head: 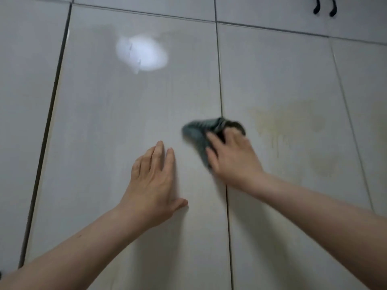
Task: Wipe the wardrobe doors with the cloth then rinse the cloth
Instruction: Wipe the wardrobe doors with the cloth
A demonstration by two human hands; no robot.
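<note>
Pale grey, matte wardrobe doors fill the whole view, split by thin dark seams, w/ a bright white glare patch of reflected light up on the left panel and two small black curved handles at the top right edge. Right hand is pressed flat on a crumpled dark grey-green cloth, pinning it against the door right at the vertical seam between two panels; fingers spread over the fabric, not bunched around it, and the cloth is motion-blurred, so a wiping stroke looks to be under way. Left hand is released and holds nothing, palm flat and fingers together on the left panel just beside the cloth, prob. bracing the door. Just right of the cloth sits a yellowish stain w/ faint drip marks below it, apparently not yet cleaned. Judging by that, the wiping step is mid-way at best: stained panel and the doors further right are left to do, and the rinse hasn't begun, since no sink or water is in view.
</note>
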